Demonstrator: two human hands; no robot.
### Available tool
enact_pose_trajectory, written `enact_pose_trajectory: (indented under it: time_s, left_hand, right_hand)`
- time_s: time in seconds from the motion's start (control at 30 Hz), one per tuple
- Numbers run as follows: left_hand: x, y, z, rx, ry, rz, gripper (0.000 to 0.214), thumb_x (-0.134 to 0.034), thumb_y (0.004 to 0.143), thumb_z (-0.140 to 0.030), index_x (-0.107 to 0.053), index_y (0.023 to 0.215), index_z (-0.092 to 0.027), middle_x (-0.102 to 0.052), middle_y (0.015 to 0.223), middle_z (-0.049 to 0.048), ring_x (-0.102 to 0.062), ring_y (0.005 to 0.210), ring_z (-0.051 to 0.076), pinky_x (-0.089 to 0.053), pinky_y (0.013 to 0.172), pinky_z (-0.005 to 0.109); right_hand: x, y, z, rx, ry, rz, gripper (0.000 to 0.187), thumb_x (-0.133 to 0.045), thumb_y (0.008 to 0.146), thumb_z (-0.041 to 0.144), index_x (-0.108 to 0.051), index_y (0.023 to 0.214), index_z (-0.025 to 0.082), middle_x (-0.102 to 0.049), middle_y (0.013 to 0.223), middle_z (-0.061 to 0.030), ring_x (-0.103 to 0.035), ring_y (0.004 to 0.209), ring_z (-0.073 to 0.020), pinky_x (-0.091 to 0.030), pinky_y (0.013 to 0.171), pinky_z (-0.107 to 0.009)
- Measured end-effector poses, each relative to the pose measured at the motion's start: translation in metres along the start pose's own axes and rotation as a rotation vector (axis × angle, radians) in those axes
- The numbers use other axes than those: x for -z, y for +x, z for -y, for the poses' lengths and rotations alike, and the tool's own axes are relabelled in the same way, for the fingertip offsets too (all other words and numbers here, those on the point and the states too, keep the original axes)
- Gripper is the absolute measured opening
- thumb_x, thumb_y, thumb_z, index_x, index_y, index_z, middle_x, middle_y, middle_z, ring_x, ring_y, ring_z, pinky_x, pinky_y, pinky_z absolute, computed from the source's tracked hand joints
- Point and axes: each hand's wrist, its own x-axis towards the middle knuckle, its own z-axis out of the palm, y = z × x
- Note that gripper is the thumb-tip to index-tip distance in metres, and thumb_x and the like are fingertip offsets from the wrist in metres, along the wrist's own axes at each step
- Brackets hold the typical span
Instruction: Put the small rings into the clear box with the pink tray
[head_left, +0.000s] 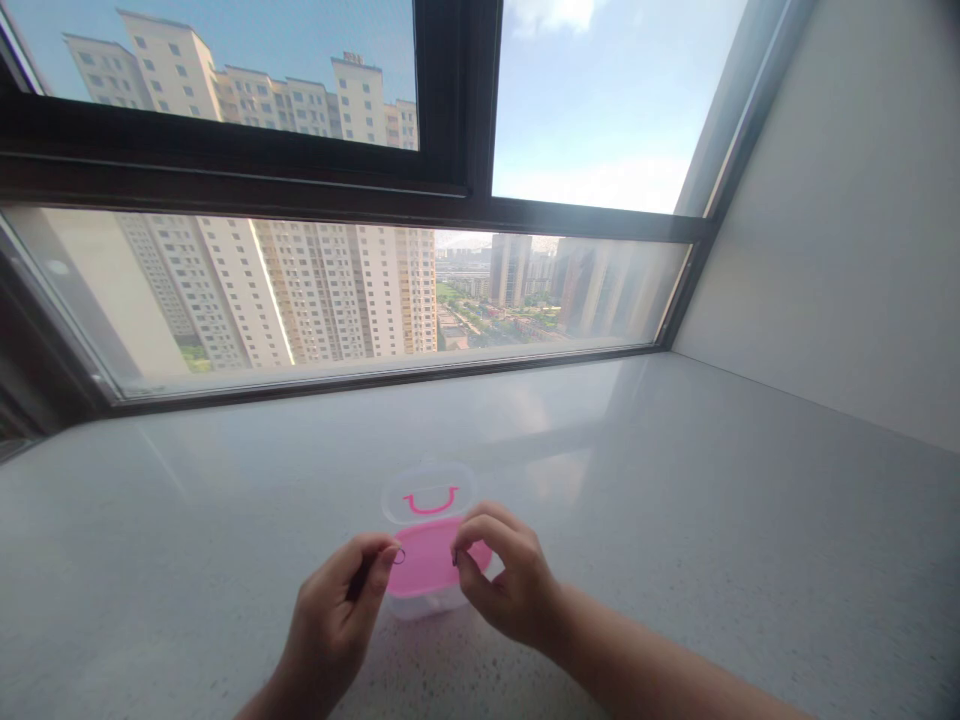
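My left hand (337,605) is closed in a pinch on a small thin ring (400,556), which pokes out past the fingertips. Opposite it, my right hand (510,575) pinches a tiny dark object (455,558) between thumb and forefinger; its kind is too small to make out. Both hands hover apart over a clear plastic box with a pink inner tray (424,560). The right fingers hide part of the tray's right side. Behind the tray lies the box's clear oval lid (391,500), swung back, with a pink handle (433,505) on it.
The box stands on a pale speckled sill (225,520). Beyond it runs a dark window frame (375,378), with tall buildings outside. A white wall (840,220) bounds the sill at right.
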Motion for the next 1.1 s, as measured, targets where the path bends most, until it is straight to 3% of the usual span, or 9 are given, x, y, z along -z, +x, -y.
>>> enact_pose_trajectory:
  time_s: [1.1]
  left_hand:
    - [0.0011, 0.0014, -0.0002, -0.011, 0.002, -0.002, 0.021, -0.055, 0.083, -0.035, -0.066, 0.075, -0.019, -0.064, 0.059, -0.0019, -0.058, 0.050, 0.012, -0.047, 0.052, 0.019]
  right_hand:
    - [-0.0007, -0.0012, 0.0006, -0.015, -0.015, -0.004, 0.009, -0.054, 0.077, 0.010, -0.057, 0.078, 0.018, -0.058, 0.073, -0.0042, -0.054, 0.070, -0.0169, -0.045, 0.066, -0.030]
